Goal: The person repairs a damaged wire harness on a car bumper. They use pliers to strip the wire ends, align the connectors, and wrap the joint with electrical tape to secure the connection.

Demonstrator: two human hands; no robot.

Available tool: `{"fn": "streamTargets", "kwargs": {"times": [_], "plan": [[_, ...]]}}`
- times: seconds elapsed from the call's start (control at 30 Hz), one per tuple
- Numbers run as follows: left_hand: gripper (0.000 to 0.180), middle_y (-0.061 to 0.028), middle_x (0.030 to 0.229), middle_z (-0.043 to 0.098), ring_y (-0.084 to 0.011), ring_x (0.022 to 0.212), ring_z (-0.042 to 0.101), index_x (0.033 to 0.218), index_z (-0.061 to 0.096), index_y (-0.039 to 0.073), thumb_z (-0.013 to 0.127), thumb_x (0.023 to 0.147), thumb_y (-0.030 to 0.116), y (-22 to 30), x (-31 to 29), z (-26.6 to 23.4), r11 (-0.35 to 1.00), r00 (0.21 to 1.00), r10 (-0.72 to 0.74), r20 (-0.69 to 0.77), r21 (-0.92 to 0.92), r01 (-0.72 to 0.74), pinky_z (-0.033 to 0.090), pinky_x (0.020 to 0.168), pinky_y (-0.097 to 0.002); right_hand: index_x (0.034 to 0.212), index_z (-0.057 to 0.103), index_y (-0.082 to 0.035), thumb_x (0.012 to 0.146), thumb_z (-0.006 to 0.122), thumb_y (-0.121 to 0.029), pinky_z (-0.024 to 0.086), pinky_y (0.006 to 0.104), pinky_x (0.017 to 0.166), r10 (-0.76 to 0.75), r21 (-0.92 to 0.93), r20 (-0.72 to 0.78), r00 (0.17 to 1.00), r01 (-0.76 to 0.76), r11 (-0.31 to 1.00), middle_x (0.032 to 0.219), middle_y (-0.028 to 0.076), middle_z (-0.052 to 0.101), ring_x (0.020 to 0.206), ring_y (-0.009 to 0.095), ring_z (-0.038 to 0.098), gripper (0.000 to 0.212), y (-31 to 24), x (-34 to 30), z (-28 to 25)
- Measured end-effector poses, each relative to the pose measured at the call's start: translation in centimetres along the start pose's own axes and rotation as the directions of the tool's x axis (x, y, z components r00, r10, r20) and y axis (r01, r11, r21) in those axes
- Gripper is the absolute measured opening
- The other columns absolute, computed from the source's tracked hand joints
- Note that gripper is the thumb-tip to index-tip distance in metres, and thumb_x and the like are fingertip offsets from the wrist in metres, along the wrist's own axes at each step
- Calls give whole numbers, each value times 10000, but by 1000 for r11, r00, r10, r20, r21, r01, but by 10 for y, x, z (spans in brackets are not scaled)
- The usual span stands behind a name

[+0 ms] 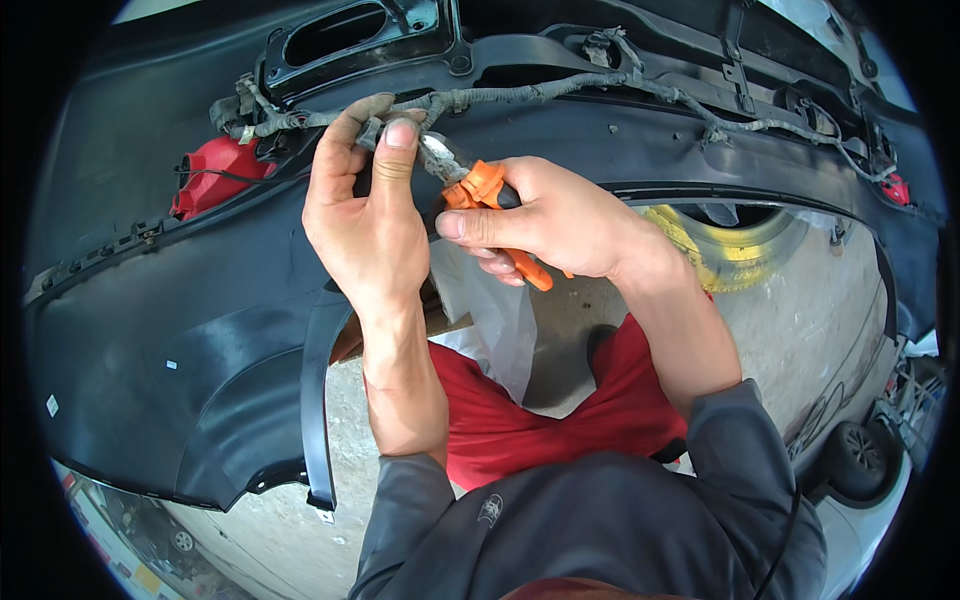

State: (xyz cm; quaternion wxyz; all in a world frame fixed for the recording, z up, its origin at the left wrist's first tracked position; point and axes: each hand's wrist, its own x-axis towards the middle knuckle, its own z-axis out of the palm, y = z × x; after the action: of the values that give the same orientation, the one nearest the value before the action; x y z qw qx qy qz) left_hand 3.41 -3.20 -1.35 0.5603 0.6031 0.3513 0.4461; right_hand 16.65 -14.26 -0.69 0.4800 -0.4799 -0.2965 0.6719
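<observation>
My right hand (545, 215) is closed round orange-handled pliers (487, 187). Their metal jaws point up and left, close to the fingers of my left hand (368, 210). Between its thumb and fingers, my left hand pinches a small grey connector (370, 133) beside a taped wiring harness (540, 92). Whether the jaws touch the harness or grip anything, I cannot tell. The harness runs along the inside of a large black car bumper cover (240, 350). Left of my hands, a red lamp or reflector (222, 172) sits in the cover.
Behind the harness is a black frame with an oval opening (335, 35). A second red piece (895, 190) shows at the far right. Under the cover lies a tyre with a yellow surface (735, 250) on the concrete floor (800, 310). A wheeled object (858, 460) stands lower right.
</observation>
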Motion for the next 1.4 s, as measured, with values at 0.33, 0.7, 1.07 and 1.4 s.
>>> {"fn": "streamTargets", "kwargs": {"times": [0.33,0.7,1.07,1.4], "plan": [[284,-55,961,766,-113,836,678,1206,743,20,804,1043,245,-10,11,-14,917,972,-229,57,-322,235,548,766,-245,1159,665,-40,971,883,-332,534,274,759,-350,-197,-247,904,306,931,923,12,651,810,99,629,410,0,-5,-8],[303,-39,961,754,-107,822,687,1130,758,31,794,1053,321,-8,14,-17,847,934,-325,148,-393,358,557,761,-246,1224,709,-49,940,909,-273,582,304,922,-736,-695,-251,629,412,590,1110,29,727,1002,141,697,413,-14,51,-6],[324,37,964,713,-14,765,536,1284,775,-2,802,1051,220,-4,12,-11,942,983,-175,50,-283,182,390,633,-179,1230,733,-45,941,909,-219,573,302,938,-609,-547,-232,758,416,727,1075,10,731,1017,104,679,381,-23,51,-10],[315,24,947,720,-45,854,590,1248,801,17,789,1060,269,3,11,-14,942,980,-159,123,-279,187,442,714,-201,1293,728,-25,1005,836,-214,565,299,889,-547,-444,-113,829,451,774,1041,45,758,951,120,676,362,-24,44,-14]]}}
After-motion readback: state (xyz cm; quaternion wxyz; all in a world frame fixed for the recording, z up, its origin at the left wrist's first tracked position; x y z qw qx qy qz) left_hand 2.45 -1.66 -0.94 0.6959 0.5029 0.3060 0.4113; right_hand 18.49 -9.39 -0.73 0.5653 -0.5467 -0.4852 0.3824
